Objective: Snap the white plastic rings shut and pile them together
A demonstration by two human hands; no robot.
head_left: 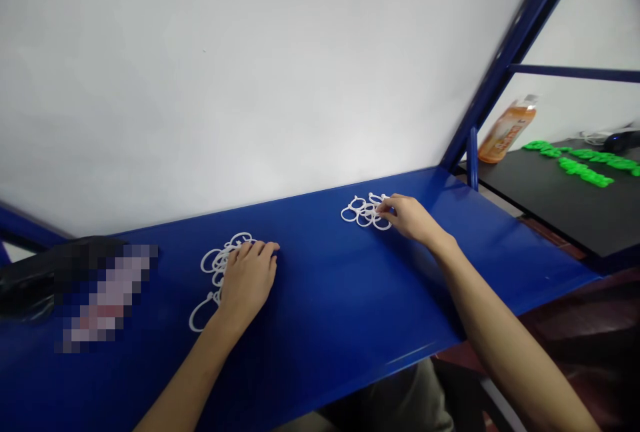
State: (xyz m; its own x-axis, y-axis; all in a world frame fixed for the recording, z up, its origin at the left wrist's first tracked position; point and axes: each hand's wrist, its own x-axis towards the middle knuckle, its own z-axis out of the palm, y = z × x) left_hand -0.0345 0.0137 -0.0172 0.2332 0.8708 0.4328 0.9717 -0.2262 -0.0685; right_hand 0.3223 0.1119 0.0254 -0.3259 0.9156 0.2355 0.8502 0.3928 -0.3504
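White plastic loops with small knobs, looking like cable ties closed into rings, lie in two groups on the blue tabletop [310, 299]. My left hand [250, 277] rests palm down over the right side of the left group of loops [219, 261], fingers stretched out, covering some of them. One larger loop sticks out below, beside my wrist. At the right group of loops [367, 213], my right hand [409, 216] has thumb and fingers pinched together on a loop at the group's right edge. Its fingertips partly hide that loop.
A black plastic bag [30, 279] and a blurred-out packet [107, 299] lie at the left. A white wall [250, 85] backs the table. Beyond the blue frame post [505, 52], an orange bottle [507, 132] and bright green pieces [585, 172] sit on a dark surface.
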